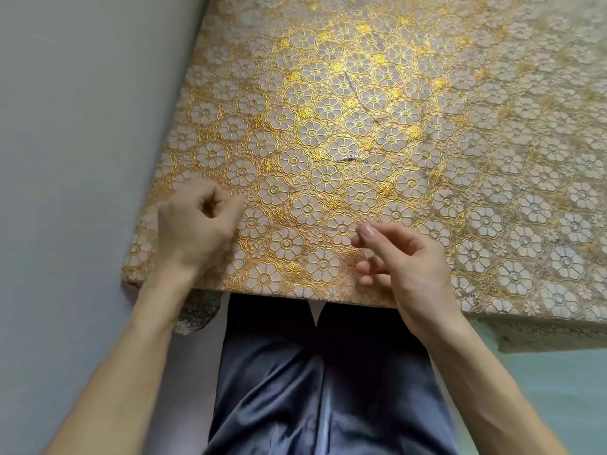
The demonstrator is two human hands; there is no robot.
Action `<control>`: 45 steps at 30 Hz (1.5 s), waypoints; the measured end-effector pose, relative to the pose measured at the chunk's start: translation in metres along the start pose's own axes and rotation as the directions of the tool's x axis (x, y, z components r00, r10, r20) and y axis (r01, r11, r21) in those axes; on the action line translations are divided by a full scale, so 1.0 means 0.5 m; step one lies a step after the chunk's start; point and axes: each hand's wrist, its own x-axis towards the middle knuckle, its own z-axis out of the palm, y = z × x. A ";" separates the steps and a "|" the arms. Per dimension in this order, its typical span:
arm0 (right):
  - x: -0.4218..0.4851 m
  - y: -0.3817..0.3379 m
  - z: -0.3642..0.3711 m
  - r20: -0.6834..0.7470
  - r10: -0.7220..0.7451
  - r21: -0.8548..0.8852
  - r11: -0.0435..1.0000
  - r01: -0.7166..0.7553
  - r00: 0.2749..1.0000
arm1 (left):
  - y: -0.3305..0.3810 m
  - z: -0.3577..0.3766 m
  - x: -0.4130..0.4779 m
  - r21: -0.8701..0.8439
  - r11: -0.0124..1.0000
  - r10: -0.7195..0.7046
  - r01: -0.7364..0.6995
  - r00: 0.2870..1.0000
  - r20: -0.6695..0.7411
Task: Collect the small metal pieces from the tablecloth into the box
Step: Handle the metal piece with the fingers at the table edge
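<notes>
Writing: I can read no brand, label or lettering anywhere; the faint grey marks on the cloth are too small to make out.
Tablecloth (328, 110): my table is covered by a lace-like cloth of round white flowers outlined in gold, with small solid yellow blossoms between them; the middle shines bright gold under the light, and the far right looks duller.
Metal pieces (352, 157): I see one tiny silvery cluster, thin and bent, lying on the cloth ahead of me, beyond both hands and roughly between them; its exact shape is too small to tell.
Left hand (197, 221): I have it curled into a loose fist, knuckles resting on the cloth near the left corner; I cannot tell whether anything is inside it.
Right hand (399, 257): I hold it just above the near edge, thumb and forefinger pinched together, the other fingers curled under; whether a piece sits in the pinch is too small to see.
Trousers (322, 372): dark blue, glossy fabric over my legs below the table edge.
Wall (82, 126): plain grey, against the table's left side.
</notes>
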 end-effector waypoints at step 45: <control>-0.012 0.008 -0.017 -0.011 -0.109 -0.127 0.986 0.106 0.994 | 0.121 0.093 -0.150 -0.050 0.994 0.107 -0.095 0.941 0.320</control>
